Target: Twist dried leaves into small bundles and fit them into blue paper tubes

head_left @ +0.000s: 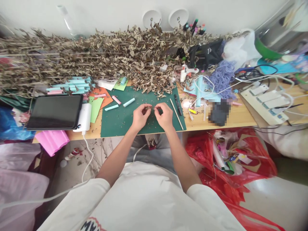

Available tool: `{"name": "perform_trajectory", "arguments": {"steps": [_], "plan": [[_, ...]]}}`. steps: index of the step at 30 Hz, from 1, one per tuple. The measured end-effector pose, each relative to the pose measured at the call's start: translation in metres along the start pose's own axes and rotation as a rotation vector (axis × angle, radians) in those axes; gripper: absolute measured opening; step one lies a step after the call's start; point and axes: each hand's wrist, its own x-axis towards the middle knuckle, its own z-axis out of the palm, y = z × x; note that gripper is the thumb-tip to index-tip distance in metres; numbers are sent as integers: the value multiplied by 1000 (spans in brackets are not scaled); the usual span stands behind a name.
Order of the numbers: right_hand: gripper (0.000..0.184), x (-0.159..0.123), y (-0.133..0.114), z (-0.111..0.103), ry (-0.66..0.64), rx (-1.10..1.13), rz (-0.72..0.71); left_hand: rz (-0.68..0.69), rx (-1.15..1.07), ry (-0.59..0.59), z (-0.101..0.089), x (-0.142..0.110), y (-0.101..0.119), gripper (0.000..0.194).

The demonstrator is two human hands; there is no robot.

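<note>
Both hands rest over a dark green cutting mat (120, 123) on a wooden desk. My left hand (140, 116) has its fingers curled and pinches a small brown dried leaf piece (147, 109). My right hand (165, 116) is curled the same way and pinches at the same dried bit from the other side. Crumbs of dried leaf lie scattered on the mat around them. A thin wooden stick (176, 114) and a black pen (178, 104) lie just right of my right hand.
A big heap of dried leafy branches (96, 61) fills the desk's back. Rolled paper tubes (72, 86), a dark tablet (55, 111), a white power bank (83, 118), a glue gun (189, 71), a power strip (264, 102) and a red bag (231, 157) of scraps surround the mat.
</note>
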Motion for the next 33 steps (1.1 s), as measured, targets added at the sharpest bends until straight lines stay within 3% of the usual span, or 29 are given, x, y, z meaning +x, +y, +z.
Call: {"name": "perform_trajectory", "arguments": {"steps": [5,9,13,19,25,33], "plan": [[19,0,0,0,-63,41,-27,95,8,-22,-2,1,3,21],[12,0,1,0,-32,56,-20,7,-113,-46,1,0,1,27],[12,0,0,-1,-29,44,0,-44,-99,-43,3,-1,-1,18],[9,1,-1,-4,112,24,71,-63,-81,38,1,0,-1,17],[17,1,-3,-4,-39,101,-18,-11,-157,-24,0,1,-1,28],[9,1,-1,-4,16,92,59,-84,-145,-10,2,-2,-1,22]]}}
